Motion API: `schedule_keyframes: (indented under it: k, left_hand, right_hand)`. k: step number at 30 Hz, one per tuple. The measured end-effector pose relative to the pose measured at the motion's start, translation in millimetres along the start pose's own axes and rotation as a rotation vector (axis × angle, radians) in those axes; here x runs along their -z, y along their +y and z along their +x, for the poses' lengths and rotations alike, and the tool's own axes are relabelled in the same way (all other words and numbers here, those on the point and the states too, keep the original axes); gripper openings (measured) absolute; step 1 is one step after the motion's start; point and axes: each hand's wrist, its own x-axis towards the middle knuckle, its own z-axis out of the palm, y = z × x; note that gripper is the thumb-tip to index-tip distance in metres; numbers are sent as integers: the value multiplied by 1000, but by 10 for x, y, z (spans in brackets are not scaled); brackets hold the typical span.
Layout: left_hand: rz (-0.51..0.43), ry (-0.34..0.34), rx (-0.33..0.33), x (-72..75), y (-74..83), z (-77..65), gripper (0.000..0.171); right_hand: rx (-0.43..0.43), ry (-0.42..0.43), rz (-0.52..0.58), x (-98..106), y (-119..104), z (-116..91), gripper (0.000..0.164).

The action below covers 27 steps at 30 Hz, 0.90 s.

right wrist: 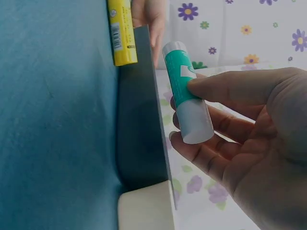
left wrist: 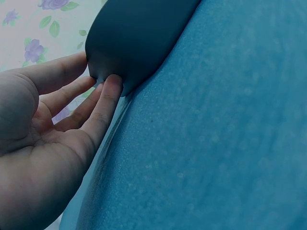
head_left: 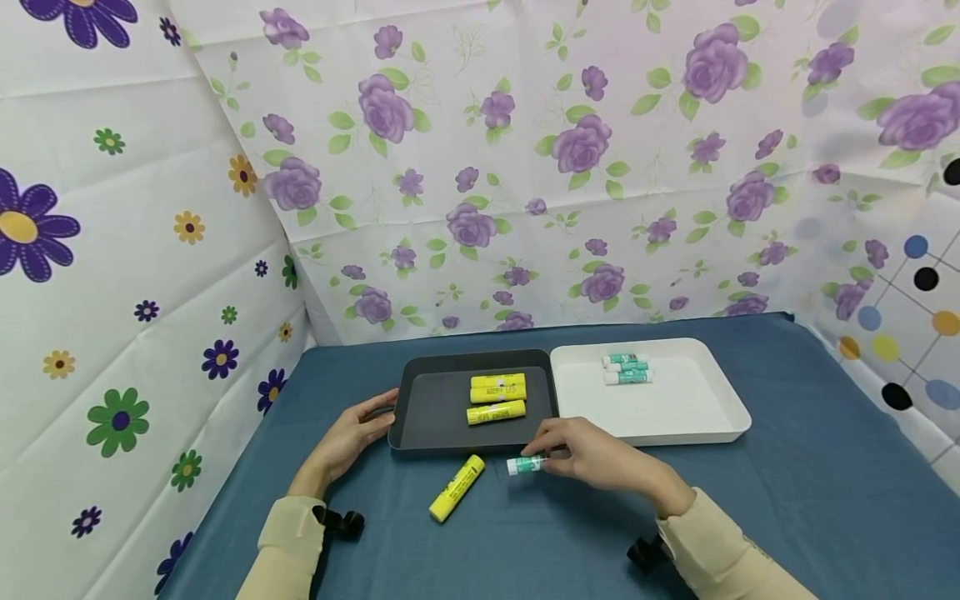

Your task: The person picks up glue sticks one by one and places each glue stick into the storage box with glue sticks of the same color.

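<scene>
My right hand (head_left: 592,452) pinches a green-and-white glue stick (right wrist: 181,79) between thumb and fingers, just in front of the dark grey tray (head_left: 431,400). With fairly straight fingers, my left hand (head_left: 348,437) touches that tray's left side; the left wrist view shows the fingertips (left wrist: 113,82) against its outer wall. Several yellow glue sticks (head_left: 497,412) lie inside the dark tray. Another yellow glue stick (head_left: 457,489) lies slantwise on the cloth between my hands. Several green-and-white glue sticks (head_left: 628,377) lie in the white tray (head_left: 697,408).
The two trays stand side by side, their edges meeting, on a blue cloth-covered table (head_left: 817,500). Flowered white sheeting (head_left: 480,167) hangs behind the table and down its left side. Each wrist carries a small black camera mount (head_left: 343,525).
</scene>
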Motion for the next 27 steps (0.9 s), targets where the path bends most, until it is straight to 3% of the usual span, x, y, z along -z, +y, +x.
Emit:
schedule_keyframes:
  k: [27]
  left_hand:
    - [1, 7, 3, -4, -3, 10, 63]
  right_hand:
    - [1, 177, -22, 550, 55, -265, 30]
